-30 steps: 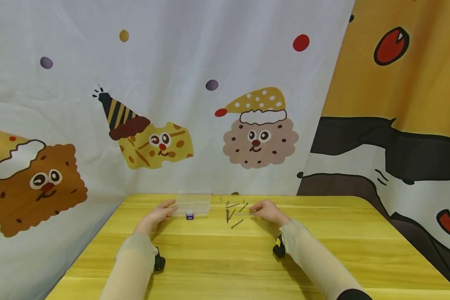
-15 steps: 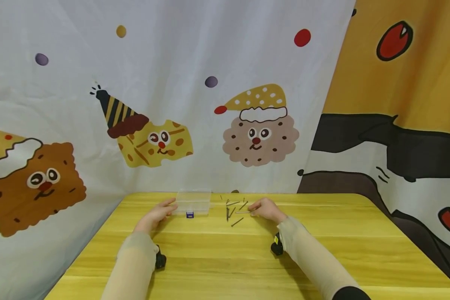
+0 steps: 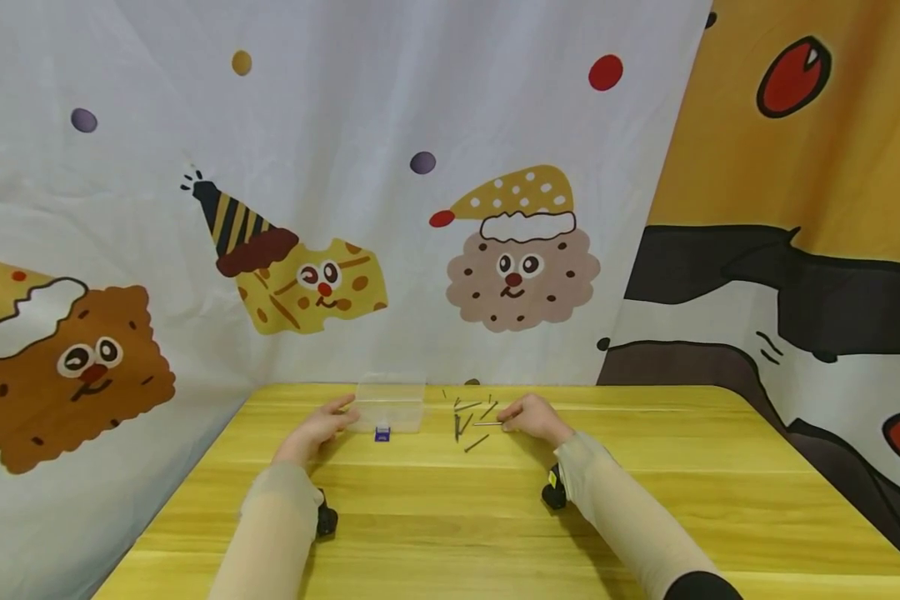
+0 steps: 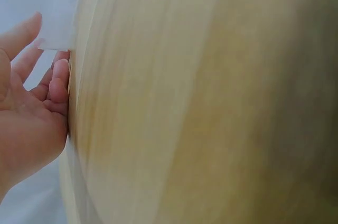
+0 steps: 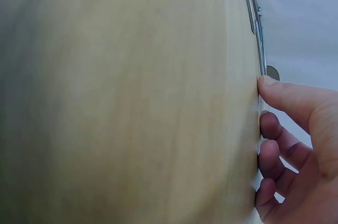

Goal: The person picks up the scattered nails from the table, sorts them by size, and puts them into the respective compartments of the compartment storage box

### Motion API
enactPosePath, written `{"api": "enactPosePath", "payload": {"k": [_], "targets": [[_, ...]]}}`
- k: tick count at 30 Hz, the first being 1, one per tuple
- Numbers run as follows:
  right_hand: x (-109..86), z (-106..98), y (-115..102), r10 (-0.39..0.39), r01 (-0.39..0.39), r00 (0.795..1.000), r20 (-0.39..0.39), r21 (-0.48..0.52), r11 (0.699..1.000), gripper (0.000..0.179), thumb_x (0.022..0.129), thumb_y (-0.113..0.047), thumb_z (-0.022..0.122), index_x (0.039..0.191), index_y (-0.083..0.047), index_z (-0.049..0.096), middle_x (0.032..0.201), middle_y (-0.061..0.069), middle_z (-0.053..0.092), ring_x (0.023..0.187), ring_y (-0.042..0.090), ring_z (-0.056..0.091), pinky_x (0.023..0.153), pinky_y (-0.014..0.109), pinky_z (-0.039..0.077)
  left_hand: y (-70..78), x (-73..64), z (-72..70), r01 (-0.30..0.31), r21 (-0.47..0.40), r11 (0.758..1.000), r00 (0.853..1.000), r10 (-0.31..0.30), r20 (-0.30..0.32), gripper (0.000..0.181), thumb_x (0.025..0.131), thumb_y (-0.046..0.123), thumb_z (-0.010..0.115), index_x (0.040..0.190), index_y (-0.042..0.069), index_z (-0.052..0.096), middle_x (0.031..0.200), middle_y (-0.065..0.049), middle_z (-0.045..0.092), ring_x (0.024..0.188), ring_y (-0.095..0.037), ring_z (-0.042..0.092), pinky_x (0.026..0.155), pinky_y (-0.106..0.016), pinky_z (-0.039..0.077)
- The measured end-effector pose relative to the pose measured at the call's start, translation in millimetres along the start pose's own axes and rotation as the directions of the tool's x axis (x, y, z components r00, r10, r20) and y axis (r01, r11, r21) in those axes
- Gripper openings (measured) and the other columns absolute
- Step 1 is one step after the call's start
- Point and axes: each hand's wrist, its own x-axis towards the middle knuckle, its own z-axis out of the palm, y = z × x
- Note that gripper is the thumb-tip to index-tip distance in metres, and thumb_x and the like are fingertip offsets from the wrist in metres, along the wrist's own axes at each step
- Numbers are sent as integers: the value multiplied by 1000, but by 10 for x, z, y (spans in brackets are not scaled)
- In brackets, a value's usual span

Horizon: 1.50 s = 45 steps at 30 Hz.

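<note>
A clear plastic box with a blue latch at its front stands near the table's far edge. My left hand is at the box's left side, its fingers lightly bent; in the left wrist view the fingertips meet the box's corner and the thumb stands apart from it. To the right of the box lie several loose dark metal nails. My right hand pinches the end of a shiny nail low over the table. In the right wrist view the thumb presses on it, and the index fingertip is hidden.
The wooden table ends at a printed curtain just behind the box and the nails. A few tiny thin pieces lie near the far edge. Black wrist cameras sit under both forearms.
The box has shifted very slightly toward me, and its far edge shows a little higher. The head view has tilted a little. The right hand keeps its pinch on the nail, nearly still.
</note>
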Motion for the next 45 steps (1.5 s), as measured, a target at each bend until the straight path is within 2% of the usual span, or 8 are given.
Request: {"api": "enactPosePath", "payload": {"k": [4,10,19,25,35,38,45], "targets": [[4,3,3,6,-6,1000,2,-5,1000,16,84,-4,74,99,-5,78,101,8,72,107,29,62,97,47,44,-7,-11,19,-4,13,1000,1000,4,-21,61,100,19,54,153,6,27,146,-31,33,131,-49,33,107,-58,26],[6,7,11,5,-5,1000,1,-11,1000,15,84,-5,74,98,-5,78,100,7,73,106,29,62,96,46,45,-24,7,25,1,6,1000,1000,-1,-25,63,99,19,57,153,8,28,149,-31,28,136,-46,27,109,-60,21],[14,-6,23,-1,1,1000,-9,-24,1000,14,84,-9,76,97,-7,79,99,6,73,104,27,63,94,45,46,-33,41,-1,-21,9,1000,1000,21,10,67,97,19,60,154,8,27,148,-32,26,137,-47,22,108,-64,19],[23,-9,44,-22,22,1000,-20,-25,999,13,83,-8,76,95,-6,79,97,7,73,102,28,64,93,45,47,19,-4,19,-35,47,998,999,34,15,66,97,19,59,153,7,27,151,-32,23,139,-45,21,109,-62,18],[38,38,63,-50,49,998,-22,-64,997,11,82,-9,77,93,-7,79,94,5,74,100,26,65,92,44,48,-64,-31,-8,-88,110,990,996,86,27,67,97,22,61,153,5,28,147,-33,29,136,-46,28,107,-59,25],[33,40,52,-35,33,999,-32,-67,997,10,81,-10,78,91,-8,80,94,4,74,99,26,65,92,43,48,-65,-31,-14,-112,121,986,993,109,32,67,97,22,61,152,3,28,146,-35,30,134,-47,30,107,-59,27],[45,24,59,-14,11,999,-33,-68,998,8,81,-12,78,89,-10,80,92,2,74,97,23,65,90,42,49,-83,-39,-4,-122,132,984,992,120,23,67,97,23,61,153,5,28,146,-33,32,134,-45,31,107,-58,27]]}}
